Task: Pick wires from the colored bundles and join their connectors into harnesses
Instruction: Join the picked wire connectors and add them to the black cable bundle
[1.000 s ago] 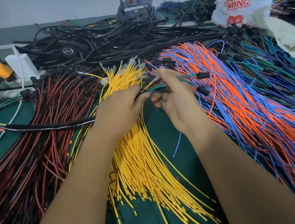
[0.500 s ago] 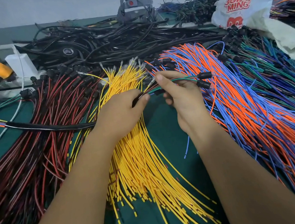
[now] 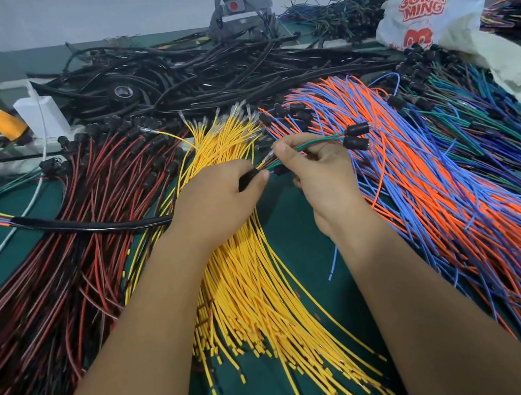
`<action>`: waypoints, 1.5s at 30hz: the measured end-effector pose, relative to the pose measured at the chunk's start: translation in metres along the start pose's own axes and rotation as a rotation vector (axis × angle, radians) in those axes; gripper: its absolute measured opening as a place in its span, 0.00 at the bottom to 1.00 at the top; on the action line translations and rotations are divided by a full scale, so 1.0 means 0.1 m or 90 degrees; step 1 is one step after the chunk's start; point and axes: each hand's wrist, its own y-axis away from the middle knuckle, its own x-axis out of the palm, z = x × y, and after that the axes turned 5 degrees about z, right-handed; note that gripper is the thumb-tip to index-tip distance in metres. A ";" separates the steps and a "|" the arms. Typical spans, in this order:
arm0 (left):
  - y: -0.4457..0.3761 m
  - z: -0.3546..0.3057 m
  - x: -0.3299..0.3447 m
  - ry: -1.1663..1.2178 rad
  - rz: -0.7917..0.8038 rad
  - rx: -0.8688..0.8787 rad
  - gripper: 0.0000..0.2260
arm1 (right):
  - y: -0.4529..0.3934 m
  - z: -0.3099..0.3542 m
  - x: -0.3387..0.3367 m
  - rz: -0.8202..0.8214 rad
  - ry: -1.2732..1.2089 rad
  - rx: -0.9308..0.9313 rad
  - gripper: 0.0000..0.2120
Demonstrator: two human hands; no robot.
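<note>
Both hands work above the far end of the yellow wire bundle (image 3: 247,269), which fans out along the middle of the green tabletop (image 3: 299,246) and serves as the landmark. The left hand (image 3: 218,201) hovers over the upper part of that bundle, its grip clamped on the end of a black sleeved harness (image 3: 89,224) that runs off to the left across the red and black wire bundle (image 3: 54,261). The right hand (image 3: 322,179), just to the right of the yellow bundle, has its grip clamped on a green wire (image 3: 319,143): thumb and forefinger pinch it near the point where it meets the end held by the left hand. The two hands are nearly touching at that junction. The green wire runs rightward from the right hand and ends in two black connectors (image 3: 354,135), held in the air over the orange and blue wire bundle (image 3: 459,190). A thin blue wire (image 3: 332,257) hangs below the right wrist. To the right of the orange and blue wires lies a green and dark blue wire bundle (image 3: 496,121). Beyond the yellow bundle lies a pile of black cables (image 3: 213,73); a white plastic bag (image 3: 428,11) with red lettering lies to its far right.
</note>
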 end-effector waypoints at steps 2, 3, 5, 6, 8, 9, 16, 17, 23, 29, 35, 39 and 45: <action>0.01 -0.02 0.00 -0.004 -0.001 -0.001 0.14 | 0.00 -0.01 0.01 0.013 0.015 -0.004 0.08; 0.01 -0.03 0.00 -0.004 -0.002 0.000 0.14 | 0.00 -0.02 0.01 0.019 0.028 -0.005 0.08; 0.01 -0.04 0.00 0.009 -0.005 0.002 0.11 | 0.00 -0.02 0.01 0.023 0.042 -0.005 0.08; 0.00 -0.04 0.00 0.024 -0.010 0.002 0.09 | 0.00 -0.01 0.01 0.022 0.034 -0.006 0.08; 0.00 -0.03 0.01 0.076 -0.023 0.001 0.06 | 0.00 0.00 0.01 0.016 -0.025 0.004 0.07; 0.00 -0.03 0.01 0.100 -0.030 0.001 0.05 | -0.01 0.01 0.01 0.013 -0.074 0.017 0.06; 0.00 -0.01 -0.03 0.102 -0.059 -0.025 0.11 | -0.04 0.04 -0.01 0.001 -0.205 0.044 0.04; 0.00 -0.01 -0.02 0.093 -0.055 -0.035 0.11 | -0.03 0.03 -0.01 0.000 -0.191 0.042 0.03; 0.02 -0.06 -0.04 0.043 -0.079 -0.025 0.11 | -0.04 -0.03 -0.02 -0.002 -0.149 0.038 0.06; 0.03 -0.08 -0.05 -0.002 -0.117 0.008 0.11 | -0.02 0.00 0.01 0.022 -0.141 0.040 0.07; 0.03 -0.01 -0.02 -0.045 -0.115 0.009 0.09 | -0.01 0.09 0.01 -0.017 -0.243 0.029 0.05; 0.01 0.02 -0.01 -0.062 -0.143 0.020 0.07 | -0.02 0.09 0.00 -0.017 -0.306 0.049 0.08; -0.01 0.00 -0.01 -0.053 -0.136 0.087 0.16 | -0.01 0.10 -0.02 0.087 -0.328 0.044 0.07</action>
